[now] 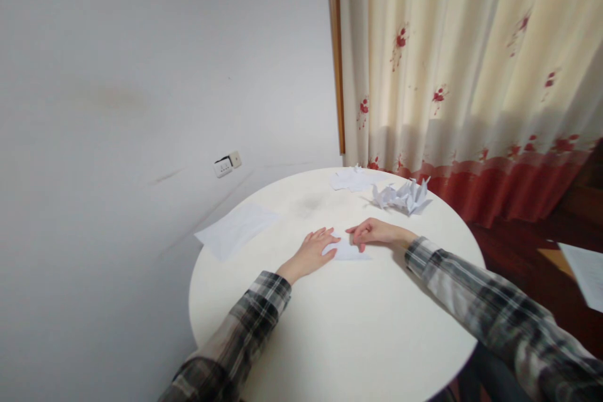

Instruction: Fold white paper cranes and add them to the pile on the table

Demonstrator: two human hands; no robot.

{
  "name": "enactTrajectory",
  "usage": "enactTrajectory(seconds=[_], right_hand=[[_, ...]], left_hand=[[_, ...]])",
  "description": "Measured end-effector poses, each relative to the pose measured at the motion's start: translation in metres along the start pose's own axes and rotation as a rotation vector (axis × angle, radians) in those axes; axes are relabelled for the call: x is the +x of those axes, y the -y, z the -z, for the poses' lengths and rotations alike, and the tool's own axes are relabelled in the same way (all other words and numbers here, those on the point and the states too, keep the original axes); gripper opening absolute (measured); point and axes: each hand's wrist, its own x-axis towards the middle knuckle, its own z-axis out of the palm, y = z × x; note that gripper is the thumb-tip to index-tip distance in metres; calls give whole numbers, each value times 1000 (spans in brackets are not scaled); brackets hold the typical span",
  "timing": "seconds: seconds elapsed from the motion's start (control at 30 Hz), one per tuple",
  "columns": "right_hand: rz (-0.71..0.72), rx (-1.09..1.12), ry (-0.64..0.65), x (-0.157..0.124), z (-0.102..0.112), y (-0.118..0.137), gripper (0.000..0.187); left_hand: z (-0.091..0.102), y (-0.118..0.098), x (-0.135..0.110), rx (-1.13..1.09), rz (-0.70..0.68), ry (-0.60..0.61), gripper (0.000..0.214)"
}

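A small white sheet of paper [347, 252], with a pointed corner toward the right, lies on the round table in front of me. My left hand [315, 247] rests flat on its left part, fingers spread, and hides that side. My right hand [370, 232] is at the paper's upper right edge. Its index finger stretches out to the left and the thumb points down over the sheet, apart from it, while the other fingers are partly curled. Beyond my right hand stands a cluster of folded paper cranes [406, 196].
The white round table [358, 326] stands by a wall with a power socket [223, 167]. A larger white sheet [238, 229] overhangs the table's left edge slightly. More paper [354, 179] lies at the far edge, near a patterned curtain [452, 75]. Printed paper [584, 273] is off to the right.
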Motion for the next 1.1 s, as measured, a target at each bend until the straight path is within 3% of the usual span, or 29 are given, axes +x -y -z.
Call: enactTrajectory(seconds=[0.43, 0.77, 0.93, 1.1], right_hand=[[54, -108, 162, 0, 3, 3, 33], [12, -133, 213, -1, 6, 3, 31], [-18, -54, 109, -1, 6, -4, 30], [-51, -72, -158, 11, -1, -22, 32]], left_hand=[[-2, 1, 1, 4, 7, 4, 33], [-1, 1, 0, 2, 7, -2, 33], [-1, 0, 0, -23, 17, 12, 33], [0, -2, 0, -29, 10, 18, 35]])
